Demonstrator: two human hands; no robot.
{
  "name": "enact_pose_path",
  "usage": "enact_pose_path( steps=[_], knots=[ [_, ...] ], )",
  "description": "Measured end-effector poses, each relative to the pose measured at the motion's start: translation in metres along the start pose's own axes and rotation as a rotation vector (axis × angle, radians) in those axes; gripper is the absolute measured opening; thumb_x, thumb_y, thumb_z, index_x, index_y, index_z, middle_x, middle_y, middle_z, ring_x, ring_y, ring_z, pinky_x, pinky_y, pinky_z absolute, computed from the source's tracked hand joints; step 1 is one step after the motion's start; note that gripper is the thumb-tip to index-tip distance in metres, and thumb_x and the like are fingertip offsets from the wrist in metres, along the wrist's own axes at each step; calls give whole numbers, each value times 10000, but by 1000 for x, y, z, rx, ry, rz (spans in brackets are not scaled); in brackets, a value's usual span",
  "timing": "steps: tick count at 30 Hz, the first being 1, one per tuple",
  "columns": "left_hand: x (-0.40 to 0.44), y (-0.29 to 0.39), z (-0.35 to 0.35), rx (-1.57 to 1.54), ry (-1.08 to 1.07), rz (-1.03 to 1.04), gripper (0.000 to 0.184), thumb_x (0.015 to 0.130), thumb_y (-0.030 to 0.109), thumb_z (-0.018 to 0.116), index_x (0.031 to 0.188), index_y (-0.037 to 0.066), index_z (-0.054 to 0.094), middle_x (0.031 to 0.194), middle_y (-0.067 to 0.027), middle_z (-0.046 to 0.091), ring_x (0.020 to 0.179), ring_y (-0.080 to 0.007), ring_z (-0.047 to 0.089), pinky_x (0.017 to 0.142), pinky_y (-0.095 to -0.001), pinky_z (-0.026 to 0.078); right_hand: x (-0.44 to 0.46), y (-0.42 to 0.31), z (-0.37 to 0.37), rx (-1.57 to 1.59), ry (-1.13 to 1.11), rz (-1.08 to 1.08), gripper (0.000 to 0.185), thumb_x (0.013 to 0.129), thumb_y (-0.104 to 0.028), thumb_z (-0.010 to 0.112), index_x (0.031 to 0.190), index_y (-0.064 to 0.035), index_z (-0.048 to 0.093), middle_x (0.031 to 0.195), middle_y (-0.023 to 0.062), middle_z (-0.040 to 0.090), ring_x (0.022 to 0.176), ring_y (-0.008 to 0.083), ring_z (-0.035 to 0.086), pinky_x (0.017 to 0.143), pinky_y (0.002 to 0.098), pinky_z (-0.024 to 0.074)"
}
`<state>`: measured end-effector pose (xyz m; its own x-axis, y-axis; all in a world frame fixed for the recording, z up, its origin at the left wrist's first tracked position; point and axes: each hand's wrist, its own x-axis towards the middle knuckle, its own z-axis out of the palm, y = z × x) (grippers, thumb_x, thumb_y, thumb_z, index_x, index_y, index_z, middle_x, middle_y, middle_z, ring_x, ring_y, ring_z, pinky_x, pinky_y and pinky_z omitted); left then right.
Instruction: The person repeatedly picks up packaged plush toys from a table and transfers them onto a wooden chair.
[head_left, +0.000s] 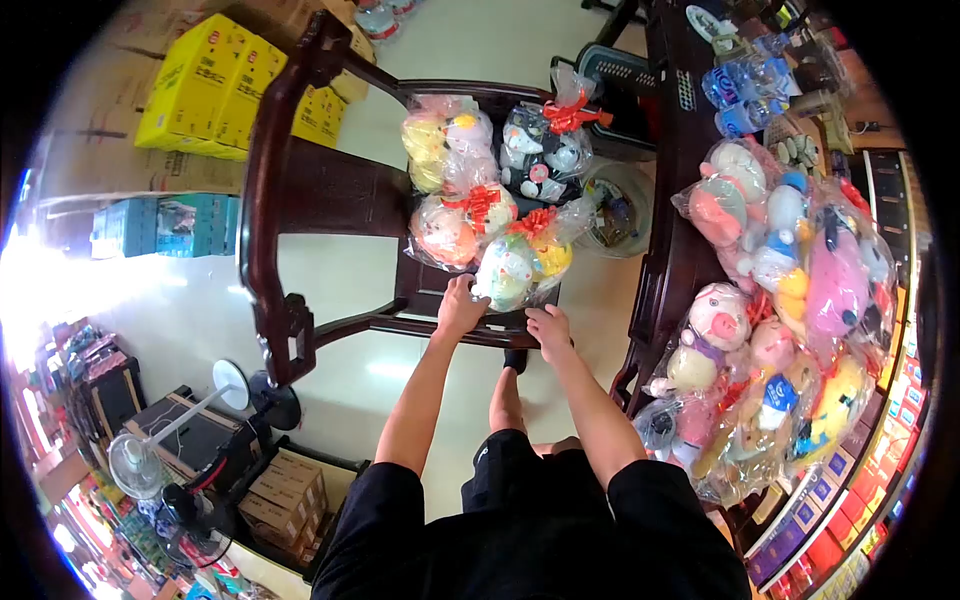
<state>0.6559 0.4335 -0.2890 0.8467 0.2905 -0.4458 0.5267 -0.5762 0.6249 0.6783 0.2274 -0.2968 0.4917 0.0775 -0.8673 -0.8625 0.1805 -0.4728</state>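
In the head view, a clear plastic bag of plush toys (505,272), white and yellow with a red ribbon bow, sits at the front of a dark wooden chair (345,188). My left hand (460,307) has its fingers closed at the left lower edge of this bag. My right hand (549,330) is just off the bag's lower right side, its fingers slightly curled and apart, with nothing visible in them. Behind lie more wrapped toys: an orange-and-white bundle (448,232), a yellow-and-lilac bundle (450,145) and a black-and-white bundle (543,155).
To the right, a dark wooden table (655,260) carries several bagged plush toys (775,320) and water bottles (745,95). A clear waste bin (632,215) stands between chair and table. Yellow boxes (200,90) are at upper left, a white fan (138,465) at lower left.
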Motion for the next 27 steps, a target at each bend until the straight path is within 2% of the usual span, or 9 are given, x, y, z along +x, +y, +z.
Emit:
enact_pose_path(
  steps=[3,5,6,9,10,13,17,23,27],
  knots=[
    [-40,8,-11,-12,205,134,547,719,263,739,1149,12,513,1069,-197,560,1009,-352,556,851,-415,467,-22,10,2,-58,-41,-10,728,762,-79,700,1352,69,302,889,84,588,753,157,558,769,331,491],
    [-75,6,-14,-88,225,146,510,725,260,738,1121,12,533,1032,-195,574,962,-341,579,821,-408,480,-47,15,12,-132,-32,-51,705,757,-72,696,1342,68,327,877,81,587,736,157,558,732,318,497],
    [-96,1,-15,-132,205,136,490,725,240,730,1118,16,541,1049,-202,574,965,-347,578,821,-409,479,-65,17,19,-34,-36,-78,206,755,-69,681,836,-55,491,583,-14,465,509,92,450,473,243,377],
    [-177,-3,-18,-187,148,6,464,747,257,705,1120,14,574,1061,-194,609,940,-337,605,820,-399,489,-86,45,13,-148,-240,-256,189,771,-95,671,822,-59,493,562,-27,448,500,84,436,466,262,377],
    [-210,-5,-19,-207,109,-46,466,755,270,699,1122,10,577,1056,-190,618,941,-332,611,827,-392,491,-90,56,5,-224,-331,-272,197,778,-109,668,899,-25,538,637,3,529,534,97,495,491,260,421],
    [-312,-29,-7,-290,68,-152,486,773,309,682,1132,-2,577,1049,-177,638,969,-307,621,850,-371,491,-169,75,-1,-275,-249,-221,280,798,-115,662,1042,-14,569,826,57,626,675,130,608,600,248,505],
    [-456,-80,25,-321,63,-271,477,799,341,673,1141,17,592,1109,-173,632,1033,-277,611,884,-359,478,-218,127,-31,-410,-384,-104,238,828,-145,632,1033,-37,577,874,73,643,709,154,624,624,284,522],
    [-591,-136,62,-532,202,-560,553,762,373,668,1119,-43,594,1075,-193,642,1019,-278,616,866,-350,483,-273,209,-57,-501,-469,58,196,841,-155,608,1000,-49,564,861,86,635,692,190,614,618,329,522],
    [-636,-136,54,-699,457,-478,534,794,346,642,1130,-63,573,1056,-191,648,1004,-269,619,856,-343,484,-294,264,-72,-720,-539,182,222,847,-162,602,1028,-49,539,902,107,626,726,219,610,630,344,521]
  ],
)
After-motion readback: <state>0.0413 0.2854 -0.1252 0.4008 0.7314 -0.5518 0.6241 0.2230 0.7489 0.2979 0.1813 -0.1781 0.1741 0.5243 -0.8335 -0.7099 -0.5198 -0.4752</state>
